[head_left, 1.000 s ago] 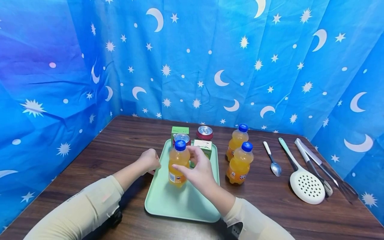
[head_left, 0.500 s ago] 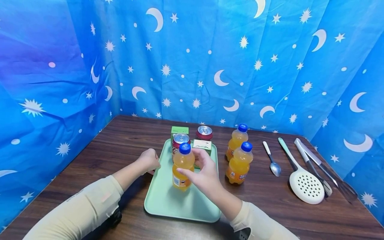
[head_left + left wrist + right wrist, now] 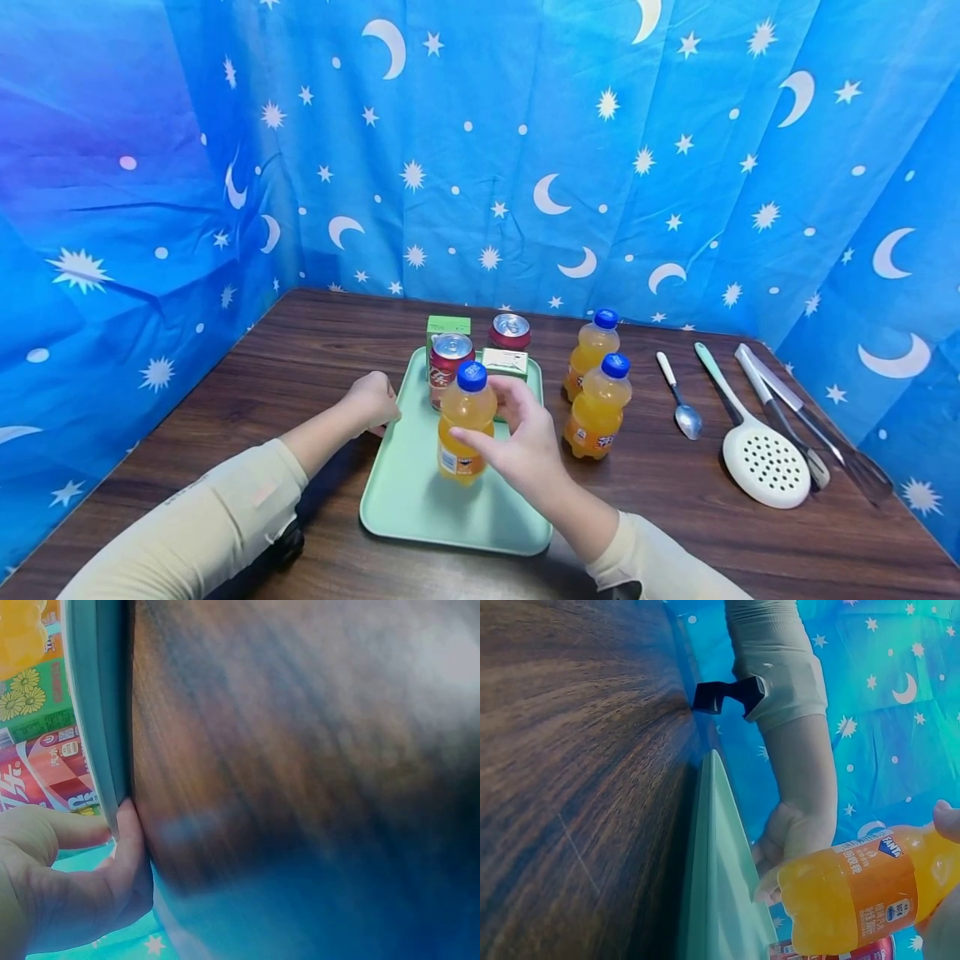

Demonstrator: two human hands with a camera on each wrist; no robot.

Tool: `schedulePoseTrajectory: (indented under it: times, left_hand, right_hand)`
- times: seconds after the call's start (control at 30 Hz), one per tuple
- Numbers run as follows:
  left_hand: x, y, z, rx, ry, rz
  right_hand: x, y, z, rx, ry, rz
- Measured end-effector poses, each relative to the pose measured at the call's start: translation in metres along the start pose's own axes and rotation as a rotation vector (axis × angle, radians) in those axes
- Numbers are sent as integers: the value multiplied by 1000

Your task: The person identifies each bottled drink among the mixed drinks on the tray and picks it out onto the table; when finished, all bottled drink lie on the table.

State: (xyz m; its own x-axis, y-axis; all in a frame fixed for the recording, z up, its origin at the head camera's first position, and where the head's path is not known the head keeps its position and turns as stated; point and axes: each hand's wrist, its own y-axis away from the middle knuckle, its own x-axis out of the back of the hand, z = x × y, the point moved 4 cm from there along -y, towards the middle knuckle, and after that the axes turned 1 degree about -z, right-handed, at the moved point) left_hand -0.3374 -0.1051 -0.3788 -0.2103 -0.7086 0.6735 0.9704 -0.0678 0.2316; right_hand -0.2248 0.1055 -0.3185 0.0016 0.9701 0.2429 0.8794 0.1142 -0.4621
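My right hand (image 3: 528, 437) grips a bottle of orange soda (image 3: 467, 421) with a blue cap, thumb on the near side. The bottle is roughly upright over the light green tray (image 3: 405, 508); in the right wrist view the soda's base looks a little off the tray surface. At the tray's left rim, my left hand (image 3: 371, 402) pinches the edge between thumb and fingers, plainer in the left wrist view, where the tray rim (image 3: 97, 712) runs into the grip. Behind the held bottle stand a red soda can (image 3: 450, 367) and a green drink carton (image 3: 505, 362).
Another green carton (image 3: 448, 325) and a second red can (image 3: 510, 332) stand farther back. Right of the tray are two more orange soda bottles (image 3: 597, 408). A spoon (image 3: 686, 421), a white skimmer (image 3: 767, 467) and tongs (image 3: 795, 408) lie at the right.
My right hand has carried the orange soda bottle to the right and slightly toward me over the tray, uncovering more of the red can. My left hand has stayed at the tray rim.
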Motion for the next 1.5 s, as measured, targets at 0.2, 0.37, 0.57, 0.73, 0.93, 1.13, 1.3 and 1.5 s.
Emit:
schedulePoseTrajectory:
  times: [0.2, 0.37, 0.57, 0.73, 0.93, 1.13, 1.3, 1.5]
  left_hand:
    - [0, -1, 0, 11, -4, -6]
    - [1, -1, 0, 22, -4, -1]
    - [1, -1, 2, 7, 10, -5]
    - [1, 0, 3, 2, 16, -5]
    - [0, 0, 2, 4, 9, -9]
    - [0, 0, 3, -4, 5, -9]
    - [-1, 0, 2, -1, -3, -13]
    - [-1, -1, 0, -16, 2, -13]
  right_hand:
    - [6, 2, 1, 16, -31, 4]
    - [11, 3, 1, 24, -39, 13]
    - [18, 6, -1, 44, -29, 28]
    - [24, 8, 0, 47, -28, 42]
    - [32, 12, 0, 46, -36, 54]
    - [38, 15, -2, 59, -72, 58]
    - [44, 19, -3, 51, -59, 59]
    - [54, 24, -6, 51, -31, 82]
